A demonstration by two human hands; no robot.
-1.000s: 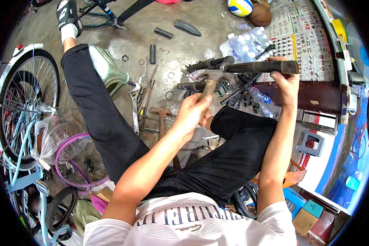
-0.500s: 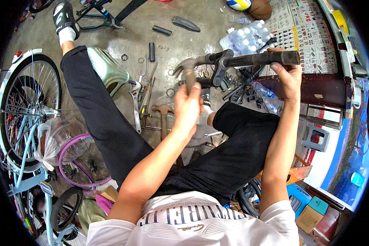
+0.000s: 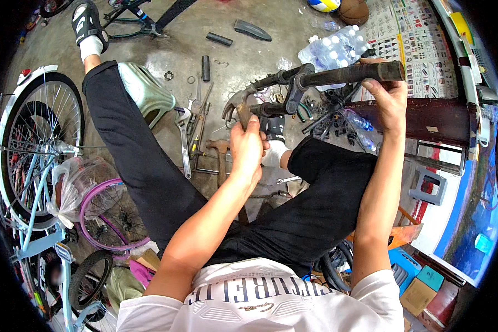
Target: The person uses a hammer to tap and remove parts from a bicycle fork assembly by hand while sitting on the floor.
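My left hand (image 3: 246, 148) is wrapped round the handle of a claw hammer (image 3: 238, 103). The hammer's head is by the ends of the two short legs of a black bicycle fork (image 3: 296, 94); whether they touch, I cannot tell. My right hand (image 3: 390, 102) grips the fork's thick tube near its far right end, thumb on the near side. The fork is held up over the floor, its legs pointing left. A second hammer (image 3: 219, 146) with a wooden handle lies below, between my legs, next to an adjustable wrench (image 3: 183, 141).
A pale green plastic stool (image 3: 144, 91) is beside my left leg. Bottled water (image 3: 335, 50) and a heap of black parts (image 3: 335, 113) lie beyond the fork. Bicycle wheels (image 3: 39, 144) crowd the left; a dark red cabinet (image 3: 420, 119) stands right. Tools lie on the floor.
The hammer has moved down and slightly left, its head lower beside the fork's leg ends. My right hand and the fork have hardly moved.
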